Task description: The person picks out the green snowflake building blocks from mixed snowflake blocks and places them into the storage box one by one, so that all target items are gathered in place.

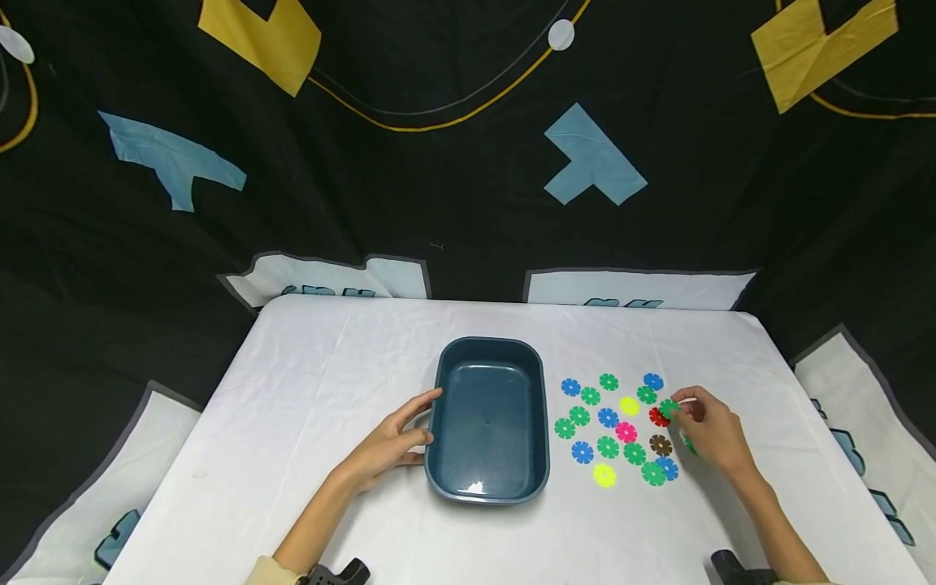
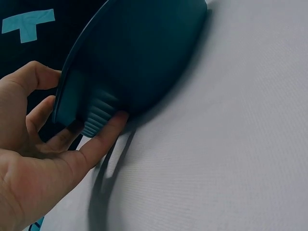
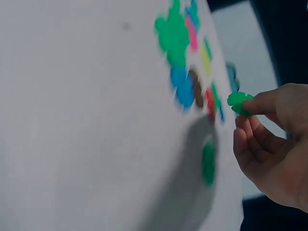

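Observation:
A dark blue-grey plastic tub (image 1: 487, 497) stands on the white-covered table, with nothing visible inside. My left hand (image 1: 391, 443) holds its left side; in the left wrist view the thumb lies against the ribbed outer part of the tub (image 2: 139, 57) and other fingers touch the rim. My right hand (image 1: 712, 426) pinches a green notched disc (image 3: 237, 102) between thumb and fingertips, raised above the table. Below that hand, another green disc (image 3: 208, 161) lies on the cloth, and a red disc (image 1: 658, 417) is partly covered by the held one.
Right of the tub lie several flat notched discs in green, blue, yellow, a pink one (image 1: 625, 432) and a brown one (image 1: 660, 444). The white tablecloth (image 1: 621, 544) ends in front of a black curtain (image 1: 468, 211) with yellow and blue shapes.

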Available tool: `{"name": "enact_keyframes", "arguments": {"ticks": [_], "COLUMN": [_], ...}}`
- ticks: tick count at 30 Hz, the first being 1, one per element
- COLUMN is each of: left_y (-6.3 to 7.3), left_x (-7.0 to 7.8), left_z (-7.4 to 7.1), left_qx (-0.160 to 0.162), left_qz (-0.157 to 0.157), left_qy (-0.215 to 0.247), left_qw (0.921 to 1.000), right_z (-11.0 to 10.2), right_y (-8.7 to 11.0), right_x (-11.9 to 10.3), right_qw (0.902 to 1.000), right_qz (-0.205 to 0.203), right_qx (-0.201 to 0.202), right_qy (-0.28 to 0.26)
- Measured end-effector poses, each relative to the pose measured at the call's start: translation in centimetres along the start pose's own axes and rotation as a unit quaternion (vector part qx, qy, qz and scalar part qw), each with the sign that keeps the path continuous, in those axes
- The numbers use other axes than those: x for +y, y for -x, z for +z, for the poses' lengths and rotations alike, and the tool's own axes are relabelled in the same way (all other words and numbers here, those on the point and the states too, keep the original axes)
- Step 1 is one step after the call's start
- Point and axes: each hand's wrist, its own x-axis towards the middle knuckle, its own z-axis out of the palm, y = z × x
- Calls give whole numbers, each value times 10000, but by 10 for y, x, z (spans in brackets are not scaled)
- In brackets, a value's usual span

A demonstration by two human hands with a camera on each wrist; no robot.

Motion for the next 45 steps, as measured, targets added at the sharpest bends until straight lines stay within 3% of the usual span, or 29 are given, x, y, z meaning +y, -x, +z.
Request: {"name": "enact_keyframes", "arguments": {"ticks": [4, 8, 13, 18, 30, 36, 45], "left_y": [1, 0, 0, 1, 0, -1, -1], "left_x": [-1, -1, -1, 0, 0, -1, 0], "left_z": [0, 0, 0, -1, 0, 0, -1], "left_qx": [-1, -29, -79, -58, -109, -108, -155], "left_qz": [17, 52, 44, 52, 83, 55, 82], "left_qy": [36, 63, 107, 138, 216, 241, 185], "left_qw": [10000, 10000, 9999, 9999, 9997, 9996, 9997], "right_z": [11, 26, 45, 66, 119, 138, 145], "right_y": [3, 8, 16, 19, 34, 36, 33], "right_x": [-29, -57, -92, -125, -185, -190, -191], "right_qw": [9963, 9809, 9596, 9428, 9077, 9080, 9129], "right_qz": [-455, -917, -947, -925, -1471, -1696, -1627], "right_qx": [-21, -375, -1010, -1637, -2976, -3272, -3289], "right_qy": [-724, -1677, -2451, -2754, -2565, -1992, -1786]}}
